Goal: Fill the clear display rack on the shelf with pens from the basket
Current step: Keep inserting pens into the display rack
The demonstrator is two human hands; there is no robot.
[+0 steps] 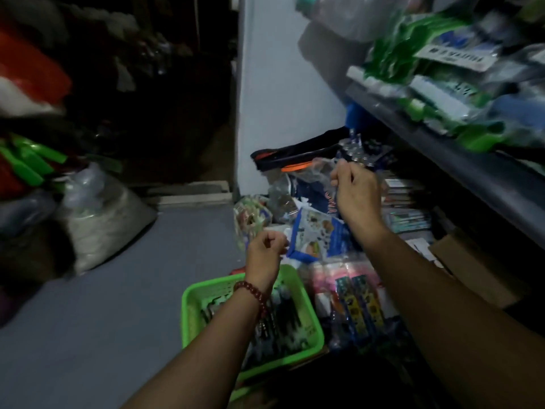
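A green plastic basket (194, 302) sits low in the middle and holds several dark pens (283, 323). My left hand (265, 249), with a red bead bracelet on the wrist, hovers above the basket's far edge, its fingers curled into a fist and nothing showing in it. The clear display rack (358, 150) stands under the shelf on the right, with several pen tops visible inside. My right hand (356, 193) is raised just below and in front of the rack, fingertips pinched together at its front edge. Blur and dim light hide what they pinch.
Packaged goods are piled between basket and rack: a blue-and-white packet (317, 237), pink and yellow packs (351, 293) and stacked boxes (404, 202). A grey shelf board (460, 160) loaded with green-and-white packets overhangs at right. Grey floor (118, 305) and a bulging plastic bag (97, 214) lie left.
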